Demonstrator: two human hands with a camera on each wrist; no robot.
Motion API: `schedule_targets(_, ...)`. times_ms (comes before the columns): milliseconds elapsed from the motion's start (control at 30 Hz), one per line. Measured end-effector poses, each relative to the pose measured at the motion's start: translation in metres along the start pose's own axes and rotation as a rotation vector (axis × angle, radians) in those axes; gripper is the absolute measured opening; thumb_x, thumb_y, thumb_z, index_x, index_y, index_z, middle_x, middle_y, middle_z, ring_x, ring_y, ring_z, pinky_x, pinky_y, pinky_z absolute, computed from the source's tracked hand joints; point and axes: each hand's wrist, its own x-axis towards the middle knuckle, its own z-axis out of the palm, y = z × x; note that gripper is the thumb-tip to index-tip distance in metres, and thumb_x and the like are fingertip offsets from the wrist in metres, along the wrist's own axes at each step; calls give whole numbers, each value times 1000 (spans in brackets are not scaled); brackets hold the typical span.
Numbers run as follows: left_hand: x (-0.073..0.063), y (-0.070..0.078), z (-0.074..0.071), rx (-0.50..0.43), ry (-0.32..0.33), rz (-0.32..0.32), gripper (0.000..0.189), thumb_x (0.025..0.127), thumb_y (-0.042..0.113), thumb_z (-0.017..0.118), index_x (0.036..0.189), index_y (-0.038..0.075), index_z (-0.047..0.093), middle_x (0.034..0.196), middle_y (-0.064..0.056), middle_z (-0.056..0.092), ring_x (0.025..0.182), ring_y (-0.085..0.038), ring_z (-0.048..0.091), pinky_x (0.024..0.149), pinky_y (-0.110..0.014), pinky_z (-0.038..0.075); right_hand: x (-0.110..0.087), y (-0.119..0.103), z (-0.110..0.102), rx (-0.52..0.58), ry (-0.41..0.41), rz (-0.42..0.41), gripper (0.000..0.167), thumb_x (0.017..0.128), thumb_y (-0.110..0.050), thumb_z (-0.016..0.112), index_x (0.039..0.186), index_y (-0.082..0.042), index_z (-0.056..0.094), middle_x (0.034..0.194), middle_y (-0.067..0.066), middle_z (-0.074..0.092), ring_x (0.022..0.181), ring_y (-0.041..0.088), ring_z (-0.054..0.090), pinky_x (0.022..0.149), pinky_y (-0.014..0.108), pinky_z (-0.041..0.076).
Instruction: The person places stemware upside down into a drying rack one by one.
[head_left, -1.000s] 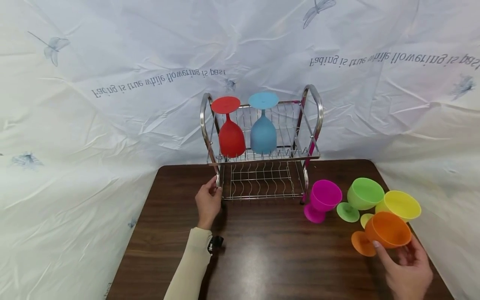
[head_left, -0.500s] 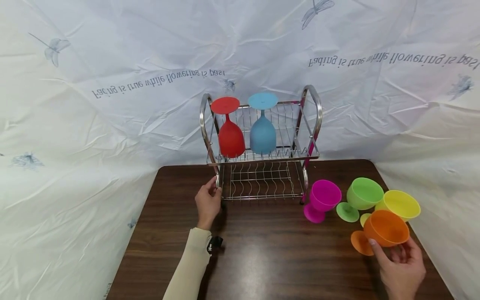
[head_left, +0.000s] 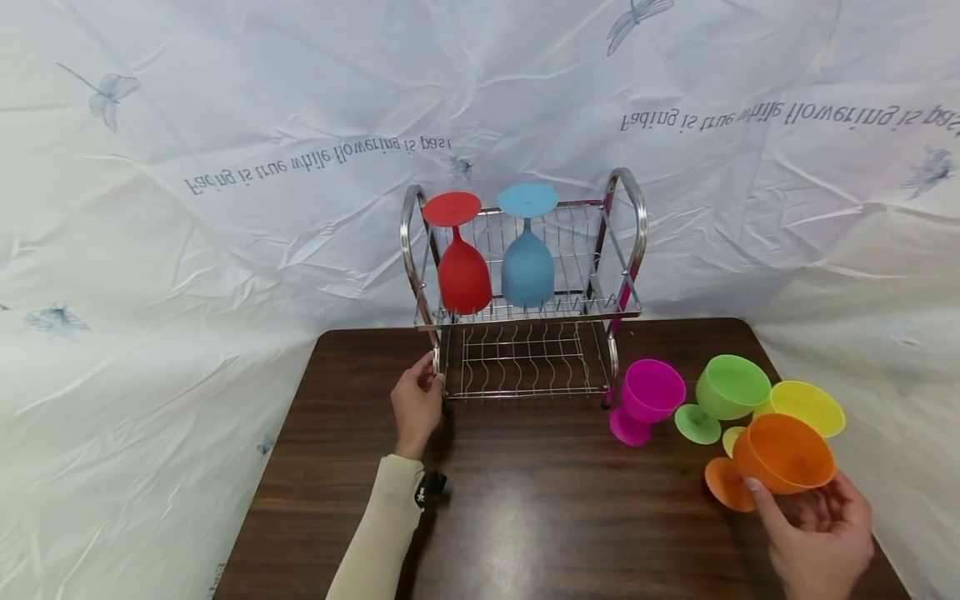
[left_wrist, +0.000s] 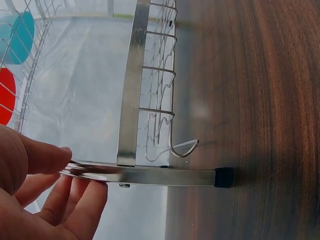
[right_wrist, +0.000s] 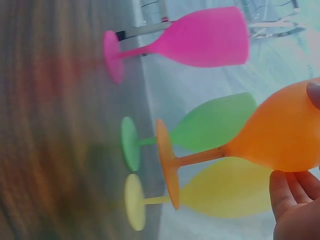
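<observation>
Presently grips the orange goblet (head_left: 787, 458) by its bowl with the right hand (head_left: 825, 542), at the right side of the table (head_left: 510, 525); sets the thumb against one side of the bowl and bent fingers against the other; holds the goblet mouth up and slightly tilted, just before the yellow goblet (head_left: 813, 404), near the green goblet (head_left: 722, 406) and farther from the magenta goblet (head_left: 648, 398); stretches the left arm forward in a pale sleeve (head_left: 382, 517), with a dark device (head_left: 429, 488) at the wrist; pinches the left upright (left_wrist: 145, 175) of the metal rack (head_left: 639, 221) between thumb and fingers of the left hand (head_left: 416, 410), below the upper shelf (head_left: 573, 318); has the red goblet (head_left: 465, 279) and blue goblet (head_left: 527, 271) upside down, side by side, on that shelf; spreads both hands well apart across the table, with the left farther forward.
</observation>
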Motion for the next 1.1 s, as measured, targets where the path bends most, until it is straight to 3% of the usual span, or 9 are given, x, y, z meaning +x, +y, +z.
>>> schedule_targets(167,1,-1,-1,-4,-19,-24,45,94,6,79,137,15,72,111,-11,74,97,-25,70,87,-42,62,-1,-19,0,6,-57,-58,82,65,29,83,139,0,64,133,5,69,110,13,67,88,6,55)
schedule_targets(400,-8,8,-12,11,-65,-61,49,94,25,83,139,12,69,118,-12,69,105,-28,68,90,-44,64,2,-36,5,-314,-218,-216,85,66,20,90,143,-9,66,131,-10,72,111,0,67,92,3,51)
schedule_targets(667,-27,46,-26,-76,-151,-21,57,93,31,84,143,12,65,133,-15,66,120,-33,67,99,-51,62,12,-64,27,-317,-514,-480,95,53,20,95,141,-5,68,135,-5,69,117,-1,64,96,3,48)
schedule_targets(833,-42,72,-30,-161,-243,-11,57,90,29,86,142,18,66,133,-7,66,124,-30,67,100,-49,62,12,-77,45,-310,-681,-627,95,50,12,99,139,0,68,134,-2,67,119,-8,60,100,2,45)
schedule_targets(1000,-52,89,-32,-216,-314,-9,56,89,30,87,140,22,67,133,-1,67,127,-22,67,98,-38,63,3,-89,58,-380,-754,-718,97,50,3,102,141,-6,68,132,16,69,127,-12,51,104,-1,38)
schedule_targets(1100,-59,96,-33,-254,-361,8,56,89,30,87,141,24,66,138,0,65,129,-22,66,97,-33,62,-2,-95,65,-441,-804,-767,100,52,-3,103,144,-11,67,132,19,67,125,-7,52,105,-2,35)
